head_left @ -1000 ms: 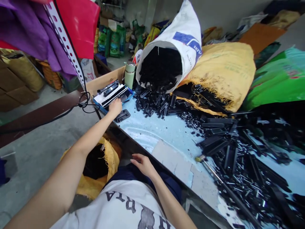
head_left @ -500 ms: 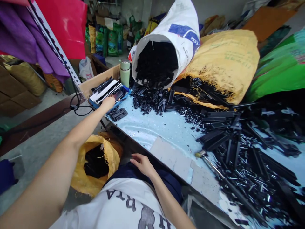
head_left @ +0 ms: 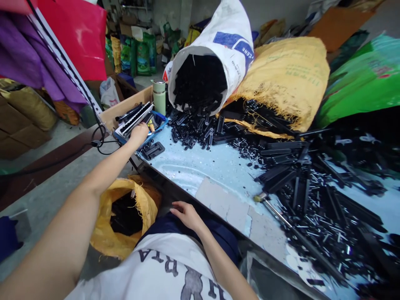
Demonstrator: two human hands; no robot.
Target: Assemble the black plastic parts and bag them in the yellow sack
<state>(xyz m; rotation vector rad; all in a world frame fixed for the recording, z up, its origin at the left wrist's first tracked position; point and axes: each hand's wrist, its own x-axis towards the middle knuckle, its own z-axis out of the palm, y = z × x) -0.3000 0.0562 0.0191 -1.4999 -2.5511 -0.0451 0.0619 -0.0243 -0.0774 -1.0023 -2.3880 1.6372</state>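
My left hand (head_left: 138,132) reaches far out to a blue tray (head_left: 159,123) at the table's far left corner, where white and black strips (head_left: 133,119) lie; its fingers are curled at the tray's near edge, and what they hold is hidden. A black flat plastic part (head_left: 153,150) lies on the light blue table (head_left: 200,166) just right of that hand. Resting on my lap below the table edge, my right hand (head_left: 186,213) has its fingers spread and holds nothing.
A white sack (head_left: 231,50) spills black plastic parts (head_left: 200,125) onto the table. Yellow (head_left: 290,75) and green (head_left: 362,87) sacks lie behind. More black parts and metal pins (head_left: 315,200) cover the right side. A green flask (head_left: 159,96) stands by the tray. A yellow sack (head_left: 125,216) sits on the floor.
My left hand has shifted a little left and up along the tray's edge. The right hand has stayed on my lap. The view has drifted slightly.
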